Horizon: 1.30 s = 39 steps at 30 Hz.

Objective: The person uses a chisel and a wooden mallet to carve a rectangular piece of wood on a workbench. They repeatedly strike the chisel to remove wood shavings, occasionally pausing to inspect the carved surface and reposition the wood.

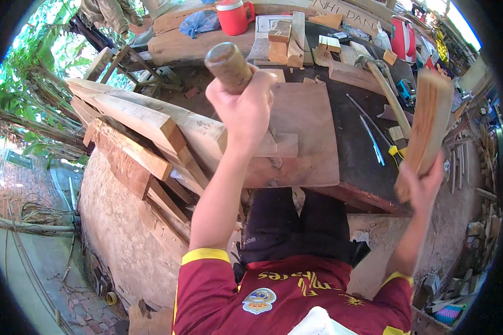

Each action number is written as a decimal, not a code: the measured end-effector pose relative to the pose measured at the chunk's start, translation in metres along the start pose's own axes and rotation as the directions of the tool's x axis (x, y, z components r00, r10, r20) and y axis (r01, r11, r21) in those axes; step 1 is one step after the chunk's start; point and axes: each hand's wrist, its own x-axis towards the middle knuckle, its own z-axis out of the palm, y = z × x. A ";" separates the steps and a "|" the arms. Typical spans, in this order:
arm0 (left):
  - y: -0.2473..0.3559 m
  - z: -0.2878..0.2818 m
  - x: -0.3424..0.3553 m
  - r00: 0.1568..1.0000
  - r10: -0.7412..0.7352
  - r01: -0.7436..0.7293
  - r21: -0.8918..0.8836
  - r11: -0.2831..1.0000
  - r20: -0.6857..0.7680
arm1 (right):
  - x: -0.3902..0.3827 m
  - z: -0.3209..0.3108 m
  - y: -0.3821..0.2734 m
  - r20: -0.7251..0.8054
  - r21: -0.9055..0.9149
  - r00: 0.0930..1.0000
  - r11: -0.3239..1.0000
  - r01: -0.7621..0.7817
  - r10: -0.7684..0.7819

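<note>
Grips both closed, two hands in use: left hand [245,109] wraps one round-handled tool [229,66], smooth polished wood, cylindrical, butt end up; right hand [428,177] holds one wooden bat [428,123] by its near end, long, flat-faced, straight grain, raised over the right side, slightly blurred. Dark, flat surface [355,176] at centre, far side cluttered. Left: pile of timbers [142,120], at least four, sawn straight, squared, some edges rough. One panel [310,109], thin, reddish-brown, squarish, on the surface's near left part. Far right of it, one hammer [390,99], pale wooden handle, metal head, lying down. Far side: one red jug [233,21], rounded, handle on right; one blue bag [198,24] just left, crumpled thin plastic. On the panel, one wood block [280,146], pale, flat, rectangular; tool's narrow blade points down at it, can't tell if touching. Right: one screwdriver [395,152], yellow-and-black handle, long thin shaft. One tape measure [406,91], blue and black, boxy, right of the hammer. Slim blue-and-white pens [373,140] left of the screwdriver, count unclear.
</note>
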 end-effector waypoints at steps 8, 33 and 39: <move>-0.009 0.000 0.005 0.996 0.090 -0.091 0.015 0.996 0.026 | 0.144 -0.014 -0.163 0.137 -0.063 0.912 0.916 0.397 -0.386; -0.014 0.015 0.004 0.989 0.134 -0.142 0.164 0.976 0.059 | 0.126 0.015 -0.202 0.005 -0.207 0.783 0.766 0.609 -0.621; -0.018 0.023 0.003 0.980 0.157 -0.181 0.215 0.960 0.123 | 0.125 0.027 -0.215 0.502 -0.316 0.515 0.407 0.857 -0.695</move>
